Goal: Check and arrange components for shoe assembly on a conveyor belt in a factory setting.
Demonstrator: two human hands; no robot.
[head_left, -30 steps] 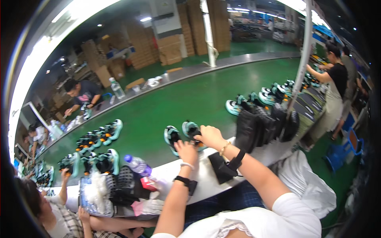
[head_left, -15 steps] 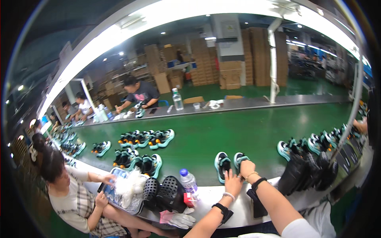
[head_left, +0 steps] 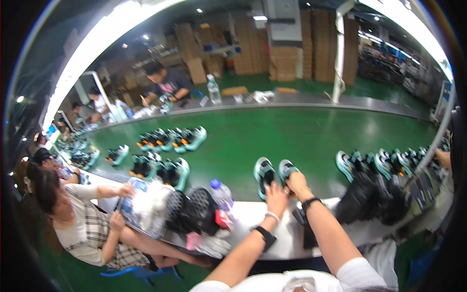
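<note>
While a co-worker [head_left: 68,214] sits at the far left, one hand over a shallow tray [head_left: 146,232], white crumpled material [head_left: 154,199] fills much of that tray, with clear bluish plastic beside it. Beyond stand rows of black-and-mint shoes [head_left: 160,165] on the green tabletop [head_left: 233,136]. Just right of the tray rests a pair of black clogs [head_left: 202,210], with pale gloves [head_left: 214,246] lying in front. A clear bottle [head_left: 213,91] stands on the far grey ledge; nearer, a purple-capped bottle [head_left: 222,195] stands behind a red packet [head_left: 224,220]. How full either bottle is, I cannot tell.

Next come two shoes, side by side near the tabletop's close edge, toes pointing away: the left shoe [head_left: 263,168] and the right shoe [head_left: 285,167]. The left hand [head_left: 277,198] meets the near end of the left shoe, its fingers loosely extended and a little apart, palm down, the forearm slanting up from the lower edge. Close beside it, the right hand [head_left: 297,185] bends over the near end of the right shoe; blur and overlap hide the fingertips, so I cannot tell whether it is clamped. Its forearm angles in from the lower right. Farther right, more shoes [head_left: 344,164] line up behind bulky black items [head_left: 359,204].
</note>
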